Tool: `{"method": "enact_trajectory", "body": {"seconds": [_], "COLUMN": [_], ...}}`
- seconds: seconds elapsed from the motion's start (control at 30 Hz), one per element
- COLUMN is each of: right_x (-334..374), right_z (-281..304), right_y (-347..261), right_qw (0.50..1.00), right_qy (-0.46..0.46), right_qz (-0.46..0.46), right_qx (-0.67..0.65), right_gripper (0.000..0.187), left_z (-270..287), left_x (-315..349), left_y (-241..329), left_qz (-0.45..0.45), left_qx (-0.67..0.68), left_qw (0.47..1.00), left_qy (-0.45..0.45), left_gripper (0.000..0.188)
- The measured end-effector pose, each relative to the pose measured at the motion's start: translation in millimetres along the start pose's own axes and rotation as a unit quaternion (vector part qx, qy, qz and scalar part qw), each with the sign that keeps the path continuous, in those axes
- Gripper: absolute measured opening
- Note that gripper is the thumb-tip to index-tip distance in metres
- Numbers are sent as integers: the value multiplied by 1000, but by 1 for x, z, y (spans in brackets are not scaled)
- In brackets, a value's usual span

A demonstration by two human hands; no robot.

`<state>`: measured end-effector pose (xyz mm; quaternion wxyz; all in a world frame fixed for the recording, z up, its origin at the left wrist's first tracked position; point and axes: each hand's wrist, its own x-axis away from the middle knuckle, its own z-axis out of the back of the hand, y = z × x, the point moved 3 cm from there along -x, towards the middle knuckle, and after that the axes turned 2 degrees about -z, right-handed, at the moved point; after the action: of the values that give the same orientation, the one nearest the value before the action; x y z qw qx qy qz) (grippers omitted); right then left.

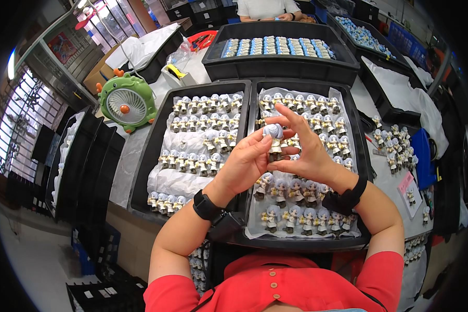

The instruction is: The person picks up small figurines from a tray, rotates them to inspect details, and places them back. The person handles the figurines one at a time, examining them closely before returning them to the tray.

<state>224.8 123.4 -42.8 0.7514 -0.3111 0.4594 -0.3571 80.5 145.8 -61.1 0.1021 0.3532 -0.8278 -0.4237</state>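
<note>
A small figurine (274,137) with pale lavender hair, white clothes and dark boots is held upright above the right-hand tray, its back toward me. My left hand (240,162) grips it from the left, thumb against its side. My right hand (313,156) is round its lower end, the thumb by the boots and the index finger raised away. Some right fingertips are hidden behind the figurine. Below, a black tray (366,165) lined with white sheet carries rows of similar figurines. The left black tray (150,156) holds more rows, with gaps of bare liner between them.
Behind stands a black tray (281,70) of blue-and-white pieces, with a co-worker (268,8) beyond it. A green fan (126,103) stands at the left. Loose figurines (395,145) and a pink-and-white card (408,187) lie at the right. Stacked black trays (83,161) rise at far left.
</note>
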Motion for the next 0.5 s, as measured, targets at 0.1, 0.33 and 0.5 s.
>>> {"method": "enact_trajectory", "body": {"seconds": [0.1, 0.33, 0.5], "right_x": [0, 0, -1], "right_z": [0, -1, 0], "right_y": [0, -2, -3], "right_qw": [1000, 999, 996], "right_qy": [4, 18, 32], "right_qz": [12, 46, 72], "right_qx": [1, 11, 33], "right_gripper": [97, 95, 93], "left_z": [-1, -4, -5], "left_x": [0, 1, 2], "left_y": [1, 3, 5], "left_qz": [1, -6, -11], "left_qx": [-1, -20, -22], "left_qw": [1000, 1000, 999], "left_qy": [-6, -15, -25], "left_gripper": [44, 46, 47]}}
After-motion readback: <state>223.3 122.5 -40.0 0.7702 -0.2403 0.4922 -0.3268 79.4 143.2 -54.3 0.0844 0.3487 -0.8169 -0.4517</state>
